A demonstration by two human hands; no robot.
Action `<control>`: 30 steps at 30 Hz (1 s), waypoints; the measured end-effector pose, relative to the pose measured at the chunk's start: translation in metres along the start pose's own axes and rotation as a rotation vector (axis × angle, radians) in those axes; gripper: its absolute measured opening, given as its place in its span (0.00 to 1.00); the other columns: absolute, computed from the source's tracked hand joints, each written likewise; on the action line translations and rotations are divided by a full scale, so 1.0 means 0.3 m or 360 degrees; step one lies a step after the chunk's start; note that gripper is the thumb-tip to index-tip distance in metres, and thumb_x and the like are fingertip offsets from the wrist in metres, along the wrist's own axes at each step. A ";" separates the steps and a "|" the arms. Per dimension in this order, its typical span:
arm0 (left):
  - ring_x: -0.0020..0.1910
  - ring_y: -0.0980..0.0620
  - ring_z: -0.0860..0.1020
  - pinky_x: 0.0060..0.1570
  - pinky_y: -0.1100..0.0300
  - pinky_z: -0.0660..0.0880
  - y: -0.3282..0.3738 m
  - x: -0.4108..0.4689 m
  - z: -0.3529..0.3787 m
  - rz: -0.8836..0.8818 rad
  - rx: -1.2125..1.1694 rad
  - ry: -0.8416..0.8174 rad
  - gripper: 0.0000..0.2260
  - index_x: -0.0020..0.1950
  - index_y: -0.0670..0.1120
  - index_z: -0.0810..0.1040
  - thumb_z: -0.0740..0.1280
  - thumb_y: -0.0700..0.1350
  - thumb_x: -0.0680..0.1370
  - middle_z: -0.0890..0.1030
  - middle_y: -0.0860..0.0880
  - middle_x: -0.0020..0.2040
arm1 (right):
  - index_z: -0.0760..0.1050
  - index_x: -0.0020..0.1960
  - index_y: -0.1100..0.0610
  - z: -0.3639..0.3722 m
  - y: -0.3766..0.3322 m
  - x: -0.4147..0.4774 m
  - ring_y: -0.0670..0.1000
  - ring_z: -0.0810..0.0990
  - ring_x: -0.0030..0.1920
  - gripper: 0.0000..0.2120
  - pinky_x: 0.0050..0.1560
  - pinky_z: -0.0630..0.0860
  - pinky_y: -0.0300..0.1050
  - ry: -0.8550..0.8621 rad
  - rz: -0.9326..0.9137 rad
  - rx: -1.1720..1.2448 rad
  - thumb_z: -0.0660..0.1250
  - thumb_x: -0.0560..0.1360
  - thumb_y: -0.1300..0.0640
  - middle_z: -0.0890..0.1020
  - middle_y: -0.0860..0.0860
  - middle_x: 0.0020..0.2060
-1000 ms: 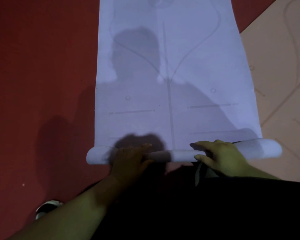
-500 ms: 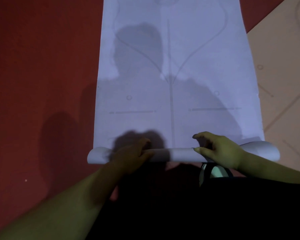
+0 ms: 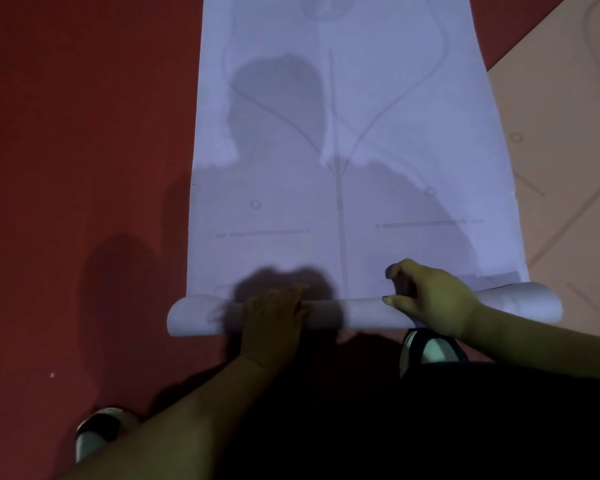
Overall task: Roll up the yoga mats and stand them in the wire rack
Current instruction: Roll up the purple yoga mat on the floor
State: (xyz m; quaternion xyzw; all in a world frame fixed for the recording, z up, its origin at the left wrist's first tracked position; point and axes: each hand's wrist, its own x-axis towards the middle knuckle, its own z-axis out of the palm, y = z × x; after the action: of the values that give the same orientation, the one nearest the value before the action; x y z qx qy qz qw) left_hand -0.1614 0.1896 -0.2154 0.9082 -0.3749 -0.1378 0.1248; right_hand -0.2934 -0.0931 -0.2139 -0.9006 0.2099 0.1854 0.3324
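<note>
Lavender yoga mat [image 3: 395, 150]: pale violet, printed in faint grey with a centre line, two curves meeting on it, small rings and short dashed bars. Peach yoga mat [image 3: 568, 133]: darker curved and straight lines are noted. Floor [image 3: 84, 133]: plain deep red. Shoe [image 3: 430, 351]: white and black are recorded.

Both arms reach forward; left hand [image 3: 274, 317] lies palm-down, right hand [image 3: 430, 301] curls its fingers.
</note>
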 end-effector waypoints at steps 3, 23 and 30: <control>0.50 0.44 0.79 0.51 0.49 0.68 -0.068 -0.024 0.013 0.0376 0.0096 0.0008 0.22 0.66 0.50 0.76 0.63 0.59 0.77 0.83 0.48 0.53 | 0.75 0.61 0.46 0.013 0.014 -0.003 0.50 0.74 0.47 0.22 0.46 0.72 0.47 0.0140 -0.0102 -0.0064 0.74 0.72 0.39 0.79 0.47 0.42; 0.47 0.44 0.77 0.47 0.50 0.72 -0.069 0.022 -0.022 0.0342 0.0182 0.0166 0.12 0.56 0.55 0.83 0.68 0.56 0.76 0.81 0.51 0.51 | 0.77 0.66 0.35 -0.049 0.062 0.004 0.50 0.80 0.52 0.19 0.48 0.77 0.46 0.0002 -0.0454 -0.0257 0.65 0.76 0.37 0.80 0.40 0.46; 0.45 0.45 0.81 0.44 0.51 0.77 -0.129 0.098 -0.040 0.0366 0.0094 -0.0097 0.20 0.63 0.57 0.82 0.63 0.62 0.76 0.83 0.52 0.50 | 0.79 0.66 0.41 -0.039 0.076 -0.005 0.54 0.77 0.46 0.21 0.44 0.74 0.47 0.0261 -0.0734 -0.0478 0.59 0.78 0.37 0.80 0.45 0.51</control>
State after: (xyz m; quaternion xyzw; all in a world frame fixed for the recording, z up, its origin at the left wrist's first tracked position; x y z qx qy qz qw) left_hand -0.1123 0.1968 -0.2217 0.8578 -0.4842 -0.1391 0.1015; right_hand -0.3039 -0.1165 -0.2167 -0.9757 -0.0041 0.0604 0.2107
